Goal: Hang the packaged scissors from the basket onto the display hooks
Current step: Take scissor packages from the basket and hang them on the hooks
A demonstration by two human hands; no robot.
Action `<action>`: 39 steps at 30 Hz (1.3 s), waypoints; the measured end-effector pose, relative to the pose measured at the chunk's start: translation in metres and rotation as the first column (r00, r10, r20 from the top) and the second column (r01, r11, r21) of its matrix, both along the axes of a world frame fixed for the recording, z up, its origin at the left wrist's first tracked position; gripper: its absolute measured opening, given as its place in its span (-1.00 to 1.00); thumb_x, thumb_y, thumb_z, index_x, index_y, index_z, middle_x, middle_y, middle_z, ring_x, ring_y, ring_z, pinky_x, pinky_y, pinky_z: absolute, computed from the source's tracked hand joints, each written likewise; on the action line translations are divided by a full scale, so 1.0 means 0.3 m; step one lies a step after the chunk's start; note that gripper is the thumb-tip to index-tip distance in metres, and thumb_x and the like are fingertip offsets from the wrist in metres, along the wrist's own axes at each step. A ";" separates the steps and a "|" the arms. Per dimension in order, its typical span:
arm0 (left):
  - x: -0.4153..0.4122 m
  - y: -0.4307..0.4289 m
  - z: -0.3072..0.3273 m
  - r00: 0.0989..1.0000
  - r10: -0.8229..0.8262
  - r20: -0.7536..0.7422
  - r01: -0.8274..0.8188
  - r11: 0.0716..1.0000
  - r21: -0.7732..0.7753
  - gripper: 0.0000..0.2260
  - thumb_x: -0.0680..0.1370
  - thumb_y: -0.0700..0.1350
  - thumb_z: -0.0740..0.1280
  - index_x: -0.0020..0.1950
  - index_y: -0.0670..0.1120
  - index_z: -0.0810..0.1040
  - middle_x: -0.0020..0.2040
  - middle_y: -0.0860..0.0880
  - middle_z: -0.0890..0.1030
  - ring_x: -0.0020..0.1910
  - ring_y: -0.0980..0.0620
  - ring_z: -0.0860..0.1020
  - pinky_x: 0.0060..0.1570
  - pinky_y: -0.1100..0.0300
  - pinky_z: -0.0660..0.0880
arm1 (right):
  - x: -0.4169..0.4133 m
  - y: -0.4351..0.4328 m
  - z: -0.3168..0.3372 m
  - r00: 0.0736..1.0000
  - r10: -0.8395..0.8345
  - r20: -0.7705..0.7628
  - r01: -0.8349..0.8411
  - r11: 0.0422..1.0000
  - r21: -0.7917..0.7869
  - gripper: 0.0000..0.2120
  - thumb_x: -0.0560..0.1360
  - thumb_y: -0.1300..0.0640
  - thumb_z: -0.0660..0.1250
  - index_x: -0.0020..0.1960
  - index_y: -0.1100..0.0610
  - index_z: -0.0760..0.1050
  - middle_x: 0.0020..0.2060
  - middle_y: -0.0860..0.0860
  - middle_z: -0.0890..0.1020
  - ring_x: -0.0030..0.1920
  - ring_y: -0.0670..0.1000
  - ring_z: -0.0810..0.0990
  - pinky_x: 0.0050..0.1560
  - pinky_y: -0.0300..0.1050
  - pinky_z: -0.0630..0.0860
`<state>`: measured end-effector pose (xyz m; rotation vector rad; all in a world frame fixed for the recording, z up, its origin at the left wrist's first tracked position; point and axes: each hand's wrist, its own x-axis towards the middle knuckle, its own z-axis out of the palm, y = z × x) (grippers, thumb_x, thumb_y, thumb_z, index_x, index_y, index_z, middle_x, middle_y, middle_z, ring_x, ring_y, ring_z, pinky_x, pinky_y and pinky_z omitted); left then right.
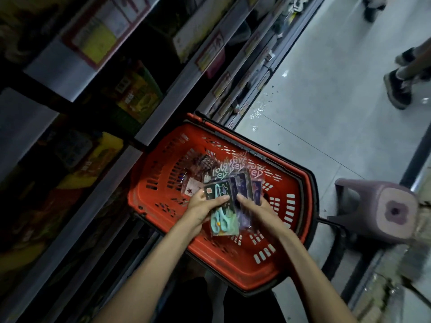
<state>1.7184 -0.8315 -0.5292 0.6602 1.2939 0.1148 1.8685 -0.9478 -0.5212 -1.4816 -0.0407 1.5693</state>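
Observation:
A red plastic basket [286,229] sits on the floor in front of me. Over it I hold a fanned stack of packaged scissors [229,183] in clear sleeves with dark cards. The top pack shows teal scissors [222,223]; purple packs lie beneath it. My left hand [203,208] grips the stack from the left, thumb across the teal pack. My right hand [255,209] grips the purple packs from the right. More packets [193,187] lie in the basket beneath. No display hooks are visible.
Dark store shelves [93,113] with boxed goods run along the left. A purple plastic stool [382,208] stands right of the basket. Another person's shoes [398,89] are on the light floor at top right. Another shelf edge lies at the far right.

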 end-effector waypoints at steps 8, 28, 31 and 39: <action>-0.015 0.044 0.021 0.999 0.042 0.011 -0.042 0.999 -0.003 -0.40 0.23 -0.24 0.65 0.25 -0.25 0.62 0.08 -0.28 0.74 -0.08 -0.18 0.75 0.05 -0.07 0.70 | 0.018 -0.025 0.023 0.994 -0.006 0.108 0.024 0.986 -0.165 -0.50 0.40 -0.10 0.59 0.21 0.16 0.60 -0.06 0.22 0.75 -0.17 0.25 0.69 -0.03 0.21 0.66; -0.114 0.076 0.165 0.959 0.101 -0.265 0.006 0.927 0.374 -0.67 0.34 -0.42 0.62 0.04 -0.23 0.65 -0.09 -0.19 0.75 -0.32 0.01 0.69 -0.37 0.24 0.63 | -0.032 -0.060 0.002 0.862 0.033 0.506 0.131 0.949 -0.287 -0.69 0.39 0.07 0.61 0.06 -0.05 0.58 -0.08 -0.05 0.68 -0.08 0.02 0.66 0.02 -0.05 0.57; -0.113 0.087 0.186 0.962 0.058 -0.267 0.062 0.905 0.422 -0.66 0.33 -0.40 0.64 -0.01 -0.14 0.63 -0.10 -0.14 0.73 -0.26 -0.03 0.67 -0.36 0.28 0.62 | -0.061 -0.075 0.036 0.835 0.032 0.549 0.132 0.957 -0.257 -0.72 0.44 0.08 0.57 0.08 -0.07 0.57 -0.12 -0.08 0.66 -0.09 -0.01 0.65 -0.07 -0.12 0.51; -0.132 0.083 0.307 0.990 -0.091 -0.108 0.124 0.921 0.369 -0.68 0.34 -0.35 0.65 0.01 -0.16 0.67 -0.14 -0.13 0.78 -0.22 -0.09 0.74 -0.26 0.13 0.69 | -0.131 -0.109 0.208 0.816 -0.203 0.540 0.298 0.950 -0.093 -0.72 0.45 0.24 0.56 0.01 -0.05 0.56 -0.10 -0.08 0.70 -0.06 -0.06 0.68 0.06 -0.08 0.60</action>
